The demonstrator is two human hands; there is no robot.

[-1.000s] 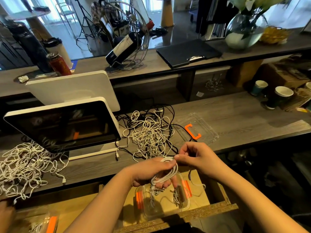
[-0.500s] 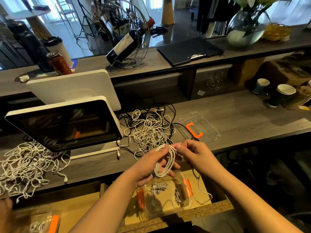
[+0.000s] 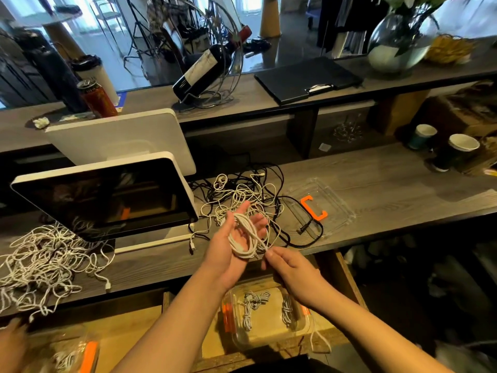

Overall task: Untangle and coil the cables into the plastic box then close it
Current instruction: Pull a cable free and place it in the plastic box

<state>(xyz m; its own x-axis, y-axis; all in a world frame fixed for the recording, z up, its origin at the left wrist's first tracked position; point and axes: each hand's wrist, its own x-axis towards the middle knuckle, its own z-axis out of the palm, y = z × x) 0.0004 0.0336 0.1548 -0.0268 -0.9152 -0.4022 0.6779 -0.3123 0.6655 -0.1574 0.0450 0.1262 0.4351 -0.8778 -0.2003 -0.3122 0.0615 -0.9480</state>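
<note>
Left hand [image 3: 233, 239] lies flat under looped white cable [image 3: 245, 239]; right hand [image 3: 289, 267] pinches its end.

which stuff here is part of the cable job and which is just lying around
Part of the job:
white coil, lying over the left hand
right hand, pinching the coil's loose end
open box with two bundles inside
lid
tangled cables
white pile

Just lying about:
monitor
wine bottle
can
paper cups
vase
</note>
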